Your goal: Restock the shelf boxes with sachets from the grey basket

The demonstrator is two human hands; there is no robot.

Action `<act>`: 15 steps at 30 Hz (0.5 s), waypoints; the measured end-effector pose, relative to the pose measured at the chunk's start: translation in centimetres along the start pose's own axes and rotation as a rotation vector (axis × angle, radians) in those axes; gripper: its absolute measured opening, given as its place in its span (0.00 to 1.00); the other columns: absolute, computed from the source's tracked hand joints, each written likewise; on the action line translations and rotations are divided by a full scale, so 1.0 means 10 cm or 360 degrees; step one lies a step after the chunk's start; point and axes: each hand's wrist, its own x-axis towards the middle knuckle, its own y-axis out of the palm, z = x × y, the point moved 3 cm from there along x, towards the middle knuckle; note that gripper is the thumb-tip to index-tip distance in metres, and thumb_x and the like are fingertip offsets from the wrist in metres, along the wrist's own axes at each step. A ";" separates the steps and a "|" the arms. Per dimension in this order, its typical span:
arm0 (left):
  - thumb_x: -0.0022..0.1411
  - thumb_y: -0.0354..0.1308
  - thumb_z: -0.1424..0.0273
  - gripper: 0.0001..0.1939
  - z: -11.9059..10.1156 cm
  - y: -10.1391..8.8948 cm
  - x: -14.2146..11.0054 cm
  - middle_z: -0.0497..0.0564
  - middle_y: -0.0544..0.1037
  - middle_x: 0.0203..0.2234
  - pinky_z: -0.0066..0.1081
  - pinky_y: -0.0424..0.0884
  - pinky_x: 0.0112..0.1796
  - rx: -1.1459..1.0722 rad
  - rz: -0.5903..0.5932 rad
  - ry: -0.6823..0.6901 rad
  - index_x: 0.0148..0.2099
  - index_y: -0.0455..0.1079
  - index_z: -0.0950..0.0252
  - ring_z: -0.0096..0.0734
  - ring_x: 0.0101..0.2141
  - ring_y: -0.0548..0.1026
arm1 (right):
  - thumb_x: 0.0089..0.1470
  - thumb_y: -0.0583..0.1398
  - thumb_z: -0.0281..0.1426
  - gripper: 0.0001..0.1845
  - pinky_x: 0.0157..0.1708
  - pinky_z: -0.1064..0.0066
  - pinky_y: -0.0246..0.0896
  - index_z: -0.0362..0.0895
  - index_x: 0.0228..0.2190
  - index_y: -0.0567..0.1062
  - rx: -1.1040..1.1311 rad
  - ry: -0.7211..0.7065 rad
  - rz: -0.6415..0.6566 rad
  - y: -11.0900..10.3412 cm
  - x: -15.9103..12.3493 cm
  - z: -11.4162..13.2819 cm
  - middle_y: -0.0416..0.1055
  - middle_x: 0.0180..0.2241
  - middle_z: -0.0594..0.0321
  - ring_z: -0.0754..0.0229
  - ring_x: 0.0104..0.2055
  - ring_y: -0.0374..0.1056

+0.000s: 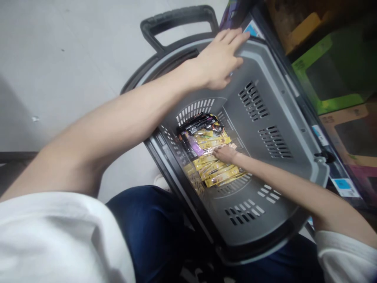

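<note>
A deep grey plastic shopping basket [247,76] with slotted sides stands tilted in view before my legs. At its bottom lie several slim yellow packets [220,175], with black packets [198,122] at the far end and one purple packet [194,144] among them. My left hand [222,57] rests over the far rim, its fingers spread and stretched outward. Deep inside the basket, my right hand [226,153] lies on the packets with its fingers extended, touching those in the middle. No packet is seen lifted; the undersides of the fingers are hidden.
A black carry handle [179,17] sticks out from the basket's far end. Close along the right side runs a shelf edge with price labels [344,186], holding green boxes [326,74] and orange boxes [353,133]. Pale floor [64,59] lies to the left.
</note>
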 end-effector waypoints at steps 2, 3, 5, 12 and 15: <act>0.62 0.61 0.75 0.24 0.01 0.00 -0.01 0.66 0.46 0.74 0.49 0.37 0.70 0.0015 0.0006 0.0015 0.58 0.69 0.81 0.60 0.73 0.44 | 0.64 0.54 0.22 0.18 0.43 0.63 0.66 0.30 0.53 0.74 0.0048 0.0073 0.0064 -0.13 -0.15 -0.04 0.78 0.46 0.38 0.45 0.50 0.76; 0.62 0.61 0.74 0.24 0.01 0.00 -0.01 0.68 0.47 0.74 0.49 0.37 0.70 0.0000 -0.0008 0.0029 0.58 0.69 0.82 0.61 0.72 0.45 | 0.62 0.56 0.21 0.17 0.40 0.64 0.66 0.31 0.50 0.76 0.0075 0.0113 0.0088 -0.22 -0.26 -0.08 0.79 0.43 0.39 0.45 0.47 0.77; 0.63 0.60 0.73 0.23 0.03 0.00 -0.01 0.67 0.51 0.73 0.49 0.41 0.70 -0.0056 -0.0073 0.0072 0.58 0.70 0.81 0.59 0.72 0.48 | 0.61 0.57 0.22 0.14 0.37 0.65 0.65 0.32 0.46 0.78 0.0115 0.0190 0.0096 -0.42 -0.53 -0.21 0.79 0.38 0.41 0.45 0.43 0.78; 0.66 0.46 0.79 0.18 -0.20 -0.17 0.03 0.58 0.74 0.53 0.40 0.61 0.63 -0.0817 -0.0418 0.0072 0.49 0.75 0.65 0.39 0.56 0.69 | 0.56 0.54 0.29 0.07 0.28 0.69 0.58 0.43 0.38 0.69 0.1449 0.0415 -0.0991 -0.88 -1.52 -0.71 0.69 0.27 0.61 0.59 0.28 0.65; 0.70 0.52 0.68 0.11 -0.28 -0.22 0.02 0.56 0.77 0.46 0.41 0.71 0.55 -0.1571 -0.0618 -0.0295 0.46 0.74 0.66 0.39 0.51 0.74 | 0.50 0.57 0.33 0.09 0.20 0.75 0.45 0.46 0.35 0.63 0.2592 0.0376 -0.1363 -0.87 -1.59 -0.69 0.55 0.21 0.73 0.67 0.20 0.50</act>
